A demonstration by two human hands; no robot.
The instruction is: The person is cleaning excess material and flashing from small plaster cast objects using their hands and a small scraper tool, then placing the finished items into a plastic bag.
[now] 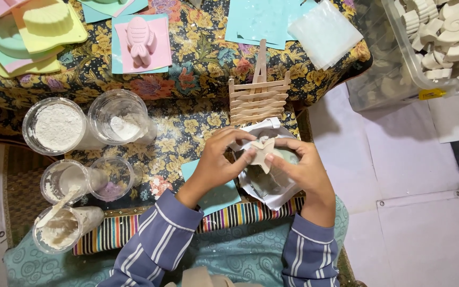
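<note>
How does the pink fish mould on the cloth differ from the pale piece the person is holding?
The pink fish mould lies untouched on a pink sheet far up the cloth; the pale piece is off-white and pinched between the left hand and right hand over a mould. Both are small shaped craft items.

Four clear cups of white powder [54, 126] stand at left on the floral cloth [187, 69]. A pink fish mould [140, 40] lies on pink card. A stick rack [257, 98] sits mid-table. A clear bin [399, 69] of white casts [447, 32] occupies the upper right.
</note>
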